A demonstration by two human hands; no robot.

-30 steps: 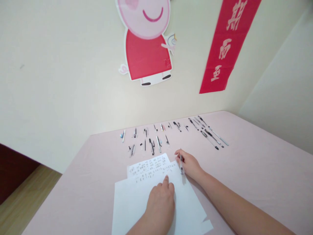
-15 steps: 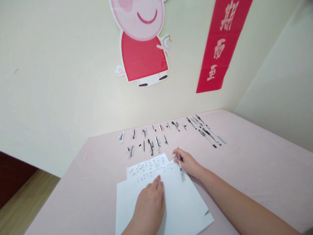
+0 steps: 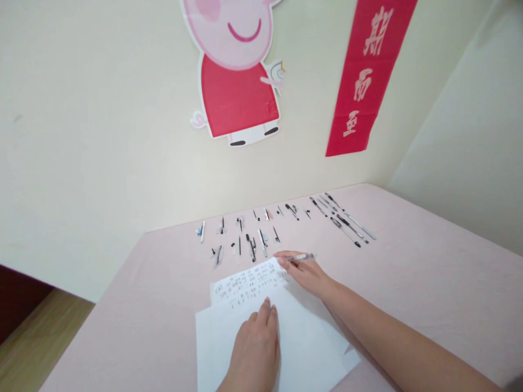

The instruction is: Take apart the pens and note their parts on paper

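My left hand [image 3: 255,345] lies flat on a blank white sheet of paper [image 3: 312,332], fingers stretched out and pointing away from me. A clear pen [image 3: 301,257] is in the fingers of my right hand [image 3: 306,276], lying nearly level with one end sticking out to the right. That hand rests at the upper right of the papers, over the corner of a sheet with handwriting [image 3: 244,280]. The written sheet shows above the blank one. Small dark handwriting covers its visible part; its lower part is hidden.
Several taken-apart pens and caps lie in two rows [image 3: 251,247] beyond the papers. To their right is a group of long pens [image 3: 345,231]. A pink cloth [image 3: 429,261] covers the table, which meets a wall bearing a cartoon pig [image 3: 239,98] and a red banner [image 3: 370,81].
My right hand has turned and shifted slightly left. The pen has swung from steep, over the paper, to nearly level. My left hand stays on the paper, having moved only slightly.
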